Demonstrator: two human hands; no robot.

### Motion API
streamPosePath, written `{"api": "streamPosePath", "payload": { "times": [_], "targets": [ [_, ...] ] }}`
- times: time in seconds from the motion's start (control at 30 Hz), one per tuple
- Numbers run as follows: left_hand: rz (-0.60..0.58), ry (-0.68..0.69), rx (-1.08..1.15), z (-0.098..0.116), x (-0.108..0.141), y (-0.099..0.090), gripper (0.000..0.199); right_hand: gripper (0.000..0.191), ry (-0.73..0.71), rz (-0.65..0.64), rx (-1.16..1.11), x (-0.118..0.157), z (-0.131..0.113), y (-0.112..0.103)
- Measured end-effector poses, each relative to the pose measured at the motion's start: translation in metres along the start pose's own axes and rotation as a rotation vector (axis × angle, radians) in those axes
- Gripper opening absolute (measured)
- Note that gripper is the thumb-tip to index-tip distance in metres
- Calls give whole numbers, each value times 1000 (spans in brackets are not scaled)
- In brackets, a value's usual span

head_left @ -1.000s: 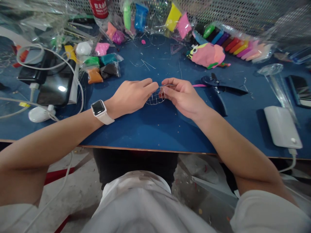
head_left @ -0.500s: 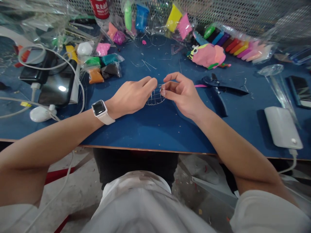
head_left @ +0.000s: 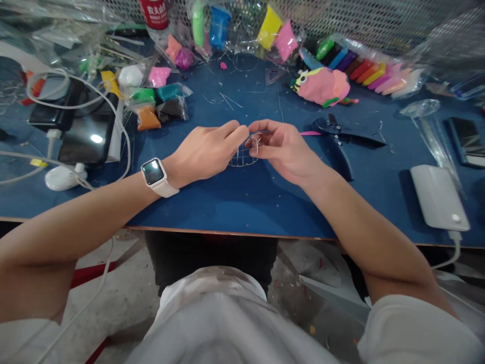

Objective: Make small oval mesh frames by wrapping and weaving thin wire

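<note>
Ideally, the wire grid (head_left: 243,162) is steadied at its rim while its thin strands are pressed lightly, so that the mesh is not warped. It is held over the blue tabletop (head_left: 227,205), pinched by the left hand (head_left: 206,151), palm down, and fingered by the half-curled right hand (head_left: 290,154), thumb below; both wrists are angled inward.
</note>
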State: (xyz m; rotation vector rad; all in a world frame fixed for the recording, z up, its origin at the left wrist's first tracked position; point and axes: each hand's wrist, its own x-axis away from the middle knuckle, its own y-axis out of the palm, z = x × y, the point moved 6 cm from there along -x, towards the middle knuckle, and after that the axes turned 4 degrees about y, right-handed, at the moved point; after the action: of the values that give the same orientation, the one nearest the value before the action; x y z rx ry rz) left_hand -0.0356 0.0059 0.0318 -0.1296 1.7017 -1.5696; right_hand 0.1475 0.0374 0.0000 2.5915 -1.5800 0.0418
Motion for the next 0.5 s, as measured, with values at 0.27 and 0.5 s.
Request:
{"api": "streamPosePath", "payload": {
  "times": [0.27, 0.5],
  "targets": [
    [-1, 36, -37, 2, 0, 1, 30, 55, 9, 14, -20, 1, 0, 2],
    [-19, 13, -76, 2, -1, 3, 31, 52, -56, 113, 30, 2, -2, -2]
  ]
}}
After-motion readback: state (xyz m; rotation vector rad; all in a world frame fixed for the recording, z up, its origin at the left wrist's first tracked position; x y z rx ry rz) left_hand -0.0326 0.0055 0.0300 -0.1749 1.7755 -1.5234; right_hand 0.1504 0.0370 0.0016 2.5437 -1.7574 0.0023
